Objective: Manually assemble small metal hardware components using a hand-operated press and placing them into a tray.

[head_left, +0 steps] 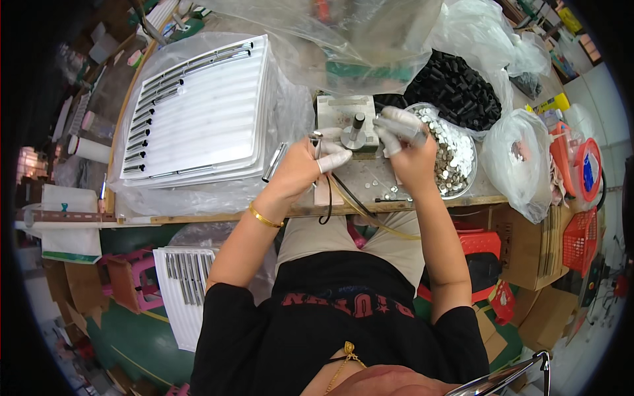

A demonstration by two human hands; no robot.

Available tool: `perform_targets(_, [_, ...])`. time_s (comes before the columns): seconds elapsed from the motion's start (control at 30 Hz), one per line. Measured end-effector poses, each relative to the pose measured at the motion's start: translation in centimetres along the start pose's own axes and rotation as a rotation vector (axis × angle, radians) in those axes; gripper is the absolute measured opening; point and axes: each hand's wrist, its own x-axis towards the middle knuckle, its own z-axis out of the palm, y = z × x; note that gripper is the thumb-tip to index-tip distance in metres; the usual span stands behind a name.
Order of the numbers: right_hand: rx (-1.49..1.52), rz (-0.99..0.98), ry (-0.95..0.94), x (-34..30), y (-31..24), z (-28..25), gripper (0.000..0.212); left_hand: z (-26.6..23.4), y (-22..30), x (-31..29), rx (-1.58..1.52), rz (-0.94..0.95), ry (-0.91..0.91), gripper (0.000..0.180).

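Observation:
My left hand (305, 165), white covers on its fingertips, is closed on a shiny chrome tube (275, 162) that sticks out at its left side. Its fingers are beside a grey metal block fixture (340, 111), which carries a round metal disc (353, 140) and an upright dark post (357, 123). On the fixture's right side, my right hand (415, 153), also with white finger covers, is closed around a pale grey, motion-blurred thing (403, 129). I cannot make out its kind.
Stacked white trays (205, 125) with chrome tubes lie at left. A clear tub (470, 173) of small silver pieces sits right, before a heap of black cylinders (456, 89). Plastic sheeting (370, 39) hangs behind. Thin cables (356, 201) cross the wooden table edge (304, 210).

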Motion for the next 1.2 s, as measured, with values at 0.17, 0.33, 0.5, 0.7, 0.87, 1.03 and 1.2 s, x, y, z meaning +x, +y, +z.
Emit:
perform_targets(0.17, [0.306, 0.349, -0.02, 1.0, 0.0, 1.8, 0.02, -0.4, -1.8, 1.1, 0.346, 0.21, 0.232, 0.03])
perform_targets(0.33, [-0.196, 0.226, -0.325, 2.2, 0.2, 1.7, 0.023, -0.8, -2.4, 1.3, 0.388, 0.19, 0.267, 0.034])
perform_targets(0.5, [-0.37, 0.09, -0.501, 1.4, 1.8, 2.4, 0.024, -0.8, -3.5, 1.8, 0.325, 0.259, 0.317, 0.035])
perform_targets(0.7, [-0.249, 0.26, -0.314, 2.2, 2.9, 4.2, 0.024, -0.7, -4.3, 2.9, 0.389, 0.351, 0.486, 0.031])
perform_targets(0.87, [-0.22, 0.324, -0.343, 1.4, 5.7, 5.6, 0.034, 0.3, -4.1, 4.2, 0.221, 0.432, 0.48, 0.033])
perform_targets(1.03, [-0.244, 0.306, -0.205, 1.6, 6.9, 2.0, 0.03, 0.1, -3.8, 5.4, 0.235, 0.443, 0.559, 0.034])
perform_targets(1.2, [-0.786, 0.056, -0.142, 3.8, 13.9, -1.1, 0.021, 0.7, -2.7, 8.7, 0.227, 0.485, 0.472, 0.031])
